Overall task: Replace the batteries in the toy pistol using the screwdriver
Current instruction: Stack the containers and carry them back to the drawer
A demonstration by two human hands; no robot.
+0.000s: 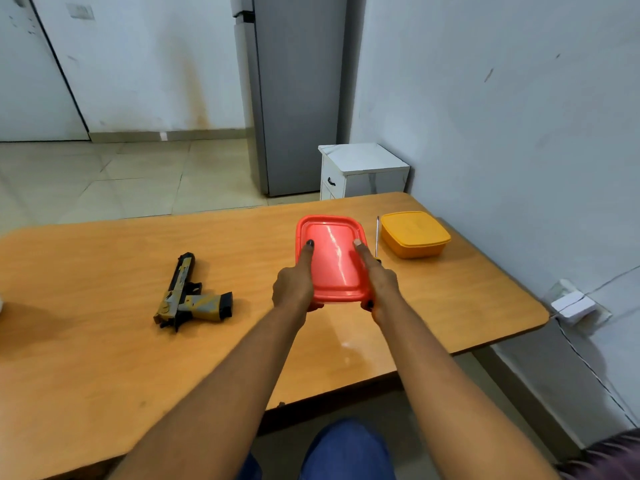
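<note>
A person seated at a wooden table (104, 341) is holding a red plastic container (330, 258) between both hands. The left hand (293, 285) is gripping its near left corner, index finger lying straight along the lid and the remaining fingers curling under the edge. The right hand (379, 284) is gripping the near right corner in the same manner, index finger stretching forward over the lid. The container is a shallow rounded rectangle with a glossy, ridged lid catching the light.

The toy pistol (188, 294) is lying flat on the table, well to the left of the left hand, touching neither hand. It is looking like hard plastic, black with worn yellow and grey patches, barrel pointing away from the person. The screwdriver (377, 237) is lying just right of the red container, its thin metal shaft showing beside the right index finger, its handle mostly hidden behind that hand. Just beyond it is sitting a yellow plastic container (414, 235) with a matte lid and rounded corners
</note>
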